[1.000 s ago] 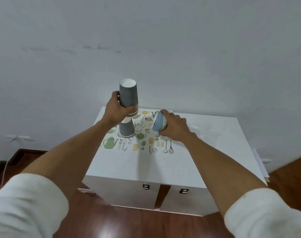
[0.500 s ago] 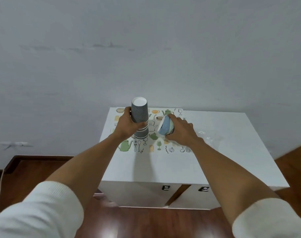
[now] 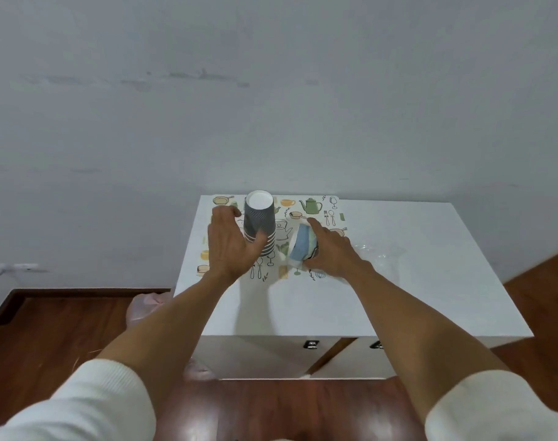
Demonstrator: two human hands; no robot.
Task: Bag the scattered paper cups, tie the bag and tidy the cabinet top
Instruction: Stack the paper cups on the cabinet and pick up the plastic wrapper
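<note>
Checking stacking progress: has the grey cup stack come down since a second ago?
Yes. The grey cup stack moved down onto the printed mat; earlier it was held above.

the right hand covers the 3 o'clock side of the blue cup, so its rim is hidden. the clear bag at 3 o'clock is too faint to outline. both sleeves are cut off at 6 o'clock.
</note>
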